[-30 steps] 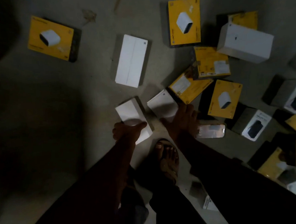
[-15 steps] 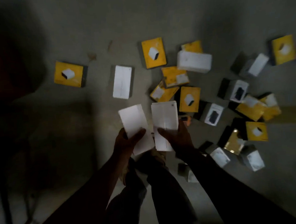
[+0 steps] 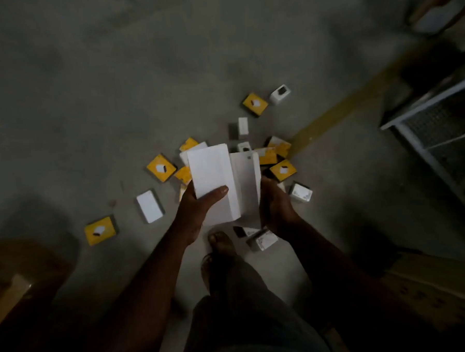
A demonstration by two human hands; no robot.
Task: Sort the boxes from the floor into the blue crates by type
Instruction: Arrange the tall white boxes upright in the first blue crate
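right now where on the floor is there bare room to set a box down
Bare floor spans the whole far side beyond the yellow box, and the left, past the lone white box. Crowded: the cluster under the left hand and right hand, out to the small white box.

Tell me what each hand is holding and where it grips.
The left hand holds a white box at its near end, thumb across the top. The right hand holds a second white box along its right edge.
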